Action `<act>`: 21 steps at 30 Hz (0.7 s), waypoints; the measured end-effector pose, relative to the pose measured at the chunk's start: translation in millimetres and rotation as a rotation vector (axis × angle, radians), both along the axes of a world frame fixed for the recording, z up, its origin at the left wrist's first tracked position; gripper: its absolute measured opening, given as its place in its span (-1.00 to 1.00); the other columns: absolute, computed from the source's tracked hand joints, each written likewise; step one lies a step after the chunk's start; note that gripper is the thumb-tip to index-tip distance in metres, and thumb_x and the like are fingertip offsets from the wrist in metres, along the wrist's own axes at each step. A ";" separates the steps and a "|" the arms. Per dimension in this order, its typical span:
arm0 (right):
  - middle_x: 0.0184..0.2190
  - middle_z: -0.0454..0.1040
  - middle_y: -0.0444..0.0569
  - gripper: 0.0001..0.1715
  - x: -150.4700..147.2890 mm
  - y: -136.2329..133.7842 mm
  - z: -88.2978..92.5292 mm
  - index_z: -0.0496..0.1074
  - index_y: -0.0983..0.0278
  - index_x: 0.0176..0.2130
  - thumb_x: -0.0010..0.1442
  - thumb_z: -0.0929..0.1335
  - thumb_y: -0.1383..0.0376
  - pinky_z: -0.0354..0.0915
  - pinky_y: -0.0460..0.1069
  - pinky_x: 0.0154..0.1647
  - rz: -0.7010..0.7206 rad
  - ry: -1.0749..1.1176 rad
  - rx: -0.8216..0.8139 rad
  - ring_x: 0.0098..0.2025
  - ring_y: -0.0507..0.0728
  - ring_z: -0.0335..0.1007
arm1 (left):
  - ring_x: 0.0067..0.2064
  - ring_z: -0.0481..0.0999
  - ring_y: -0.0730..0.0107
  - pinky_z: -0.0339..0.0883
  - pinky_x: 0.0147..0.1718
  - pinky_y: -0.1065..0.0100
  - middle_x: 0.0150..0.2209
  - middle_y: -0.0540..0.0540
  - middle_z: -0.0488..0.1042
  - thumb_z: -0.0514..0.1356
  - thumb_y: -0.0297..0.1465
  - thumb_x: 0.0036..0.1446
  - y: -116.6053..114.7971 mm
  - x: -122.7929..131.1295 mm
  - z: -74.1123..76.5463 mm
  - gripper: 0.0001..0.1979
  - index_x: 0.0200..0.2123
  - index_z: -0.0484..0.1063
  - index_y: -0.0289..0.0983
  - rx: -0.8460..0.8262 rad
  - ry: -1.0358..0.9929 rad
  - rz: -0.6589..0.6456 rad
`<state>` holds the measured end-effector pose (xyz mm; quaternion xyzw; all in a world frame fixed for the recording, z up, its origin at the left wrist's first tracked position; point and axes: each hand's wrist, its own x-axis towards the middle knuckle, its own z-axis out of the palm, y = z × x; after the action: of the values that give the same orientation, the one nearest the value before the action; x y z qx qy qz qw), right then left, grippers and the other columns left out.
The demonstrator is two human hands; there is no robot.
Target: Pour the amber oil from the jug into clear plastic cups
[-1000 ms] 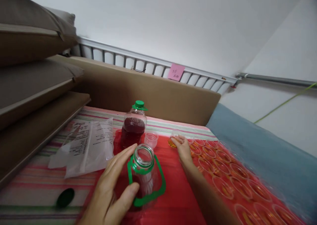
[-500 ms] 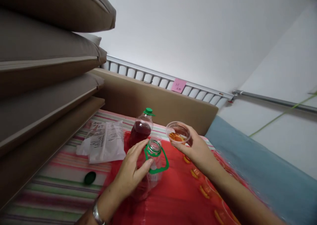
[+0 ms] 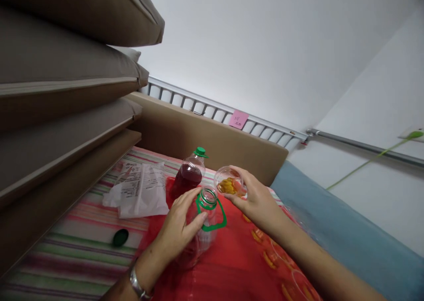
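An uncapped clear bottle (image 3: pixel 205 243) with a green handle stands on red plastic. My left hand (image 3: pixel 182 223) is wrapped round its upper part, just under the open mouth. Just above and to the right of that mouth, my right hand (image 3: pixel 253 199) grips a clear cup (image 3: pixel 228 181) tilted to the left, with yellow-amber contents in it. Behind the bottle stands another one holding dark red liquid (image 3: pixel 188 175), closed with a green cap. A loose dark green cap (image 3: pixel 120 238) lies on the striped cloth at the left.
A white plastic bag with print (image 3: pixel 142 190) lies at the left on the striped cloth (image 3: pixel 66 248). Stacked brown cushions (image 3: pixel 66 102) rise at the left. Clear round lids or cups (image 3: pixel 303 283) rest on the red plastic (image 3: pixel 232 257) at the right. Behind is a brown board (image 3: pixel 212 142).
The cup in my right hand has moved left, nearer the bottle's mouth, and tilted further. My left hand keeps its hold on the bottle. The view has shifted slightly.
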<state>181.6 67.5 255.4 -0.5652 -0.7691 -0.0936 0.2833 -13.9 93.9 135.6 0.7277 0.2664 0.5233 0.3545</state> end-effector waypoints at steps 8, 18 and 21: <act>0.07 0.45 0.08 -0.38 -1.0 1.7 5.4 0.26 0.19 0.16 0.09 0.32 0.33 0.37 0.23 0.05 0.032 -0.160 0.049 0.08 0.29 0.39 | 0.25 0.28 0.09 0.12 0.23 -0.01 0.22 -0.24 0.34 0.13 -0.26 0.21 0.5 0.3 1.7 -0.51 0.20 0.25 -0.21 -0.014 0.021 0.004; 0.07 0.43 0.12 -0.33 2.4 2.4 13.6 0.21 0.20 0.20 0.09 0.31 0.35 0.36 0.28 0.04 0.064 -0.255 0.118 0.09 0.32 0.36 | 0.27 0.25 0.11 0.09 0.24 -0.01 0.23 -0.26 0.32 0.12 -0.26 0.22 0.9 -0.7 2.3 -0.50 0.21 0.23 -0.23 -0.020 0.024 -0.017; 0.08 0.41 0.11 -0.31 1.7 2.5 14.9 0.19 0.17 0.22 0.10 0.30 0.36 0.35 0.30 0.03 0.076 -0.272 0.128 0.09 0.33 0.35 | 0.26 0.26 0.09 0.11 0.24 -0.01 0.23 -0.24 0.32 0.13 -0.27 0.21 1.2 -0.8 1.8 -0.50 0.21 0.24 -0.21 -0.012 0.021 -0.007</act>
<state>183.3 69.9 270.3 -0.4985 -0.8138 -0.2074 0.2151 -14.7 95.1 137.4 0.7321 0.2706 0.5127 0.3577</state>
